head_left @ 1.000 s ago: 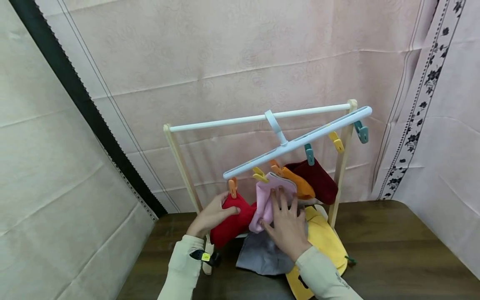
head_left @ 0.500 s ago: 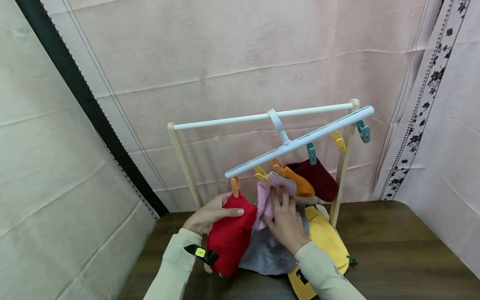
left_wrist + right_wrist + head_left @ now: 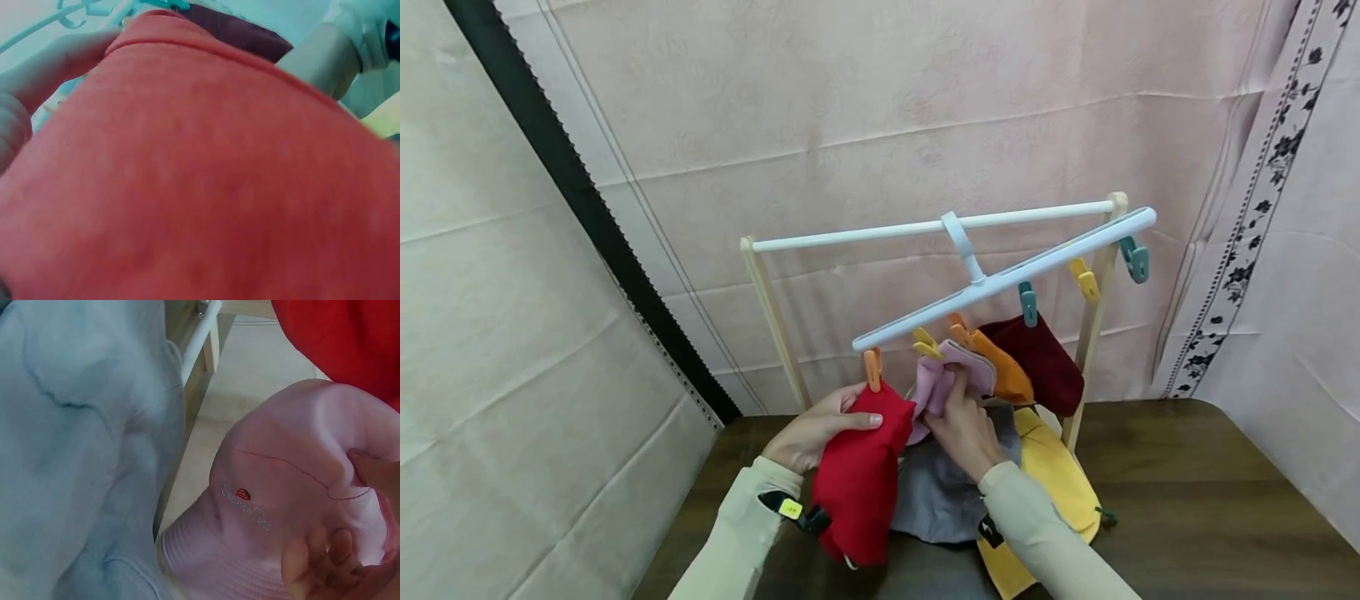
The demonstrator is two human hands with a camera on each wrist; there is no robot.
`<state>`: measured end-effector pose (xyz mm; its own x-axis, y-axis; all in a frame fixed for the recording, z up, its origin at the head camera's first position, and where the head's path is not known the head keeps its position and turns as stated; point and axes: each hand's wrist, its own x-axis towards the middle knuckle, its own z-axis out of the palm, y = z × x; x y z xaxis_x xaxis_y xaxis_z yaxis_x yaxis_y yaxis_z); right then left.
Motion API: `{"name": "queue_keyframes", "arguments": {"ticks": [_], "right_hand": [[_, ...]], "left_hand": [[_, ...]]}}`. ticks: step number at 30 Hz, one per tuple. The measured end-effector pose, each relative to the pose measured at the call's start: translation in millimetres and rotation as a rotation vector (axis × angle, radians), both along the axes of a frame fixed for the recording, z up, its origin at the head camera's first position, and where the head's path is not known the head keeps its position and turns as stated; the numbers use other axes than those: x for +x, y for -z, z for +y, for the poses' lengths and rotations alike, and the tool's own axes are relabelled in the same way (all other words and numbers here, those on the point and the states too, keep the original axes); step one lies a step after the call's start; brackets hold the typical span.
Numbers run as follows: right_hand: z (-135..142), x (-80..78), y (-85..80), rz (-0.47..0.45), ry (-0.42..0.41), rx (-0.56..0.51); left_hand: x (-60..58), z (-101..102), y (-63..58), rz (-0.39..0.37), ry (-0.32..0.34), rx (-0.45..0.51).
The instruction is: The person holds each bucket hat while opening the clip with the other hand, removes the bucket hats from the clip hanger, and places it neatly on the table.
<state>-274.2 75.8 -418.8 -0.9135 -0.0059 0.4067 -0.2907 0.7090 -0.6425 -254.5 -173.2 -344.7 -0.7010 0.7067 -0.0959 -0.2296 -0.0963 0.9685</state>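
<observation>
My left hand (image 3: pixel 820 429) holds a red cloth piece (image 3: pixel 861 492), its thumb in front and the other fingers hidden behind. An orange clothespin (image 3: pixel 873 369) grips the red cloth's top at the low end of a light blue hanger (image 3: pixel 1000 282). Beside it, my right hand (image 3: pixel 962 425) pinches a pink cap (image 3: pixel 281 450) with thumb and curled fingers. Its stitched brim and small embroidered strawberry show in the right wrist view. A yellow clothespin (image 3: pixel 928 344) is at the cap's top. In the left wrist view the red cloth (image 3: pixel 206 162) fills most of the frame.
The tilted hanger hooks on a rack bar (image 3: pixel 850 242). Farther along hang an orange cloth piece (image 3: pixel 1003 367), a dark red one (image 3: pixel 1045 362) and loose clothespins (image 3: pixel 1084 280). Grey cloth (image 3: pixel 936 492) and a yellow one (image 3: pixel 1048 467) lie below on the wooden table (image 3: pixel 1195 475).
The red cloth has swung from its sideways lie to hang down, nearer me. My right hand's spread fingers have closed in on the pink cap. The whole view has shifted slightly.
</observation>
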Motion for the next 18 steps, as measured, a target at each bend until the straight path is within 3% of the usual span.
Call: {"name": "queue_keyframes", "arguments": {"ticks": [4,7,10,13,18], "right_hand": [[2.8,-3.1,-2.1,0.027,-0.052,-0.045],[5.6,-4.3,-4.6,0.013,-0.175,-0.126],[8.4,-2.5,-7.8,-0.098,-0.346,-0.271],[11.0,2.7,-10.4,-0.243,-0.472,-0.391],[12.5,8.1,-9.4,-0.354,-0.559,-0.416]], "left_hand": [[1.4,2.0,0.3,0.008,-0.011,0.022],[0.6,2.9,0.1,0.052,-0.057,-0.019],[-1.3,2.8,-0.1,0.084,-0.099,-0.070],[-1.8,-2.6,2.9,0.076,-0.079,-0.068],[1.7,-16.9,16.4,0.061,-0.025,-0.005]]}}
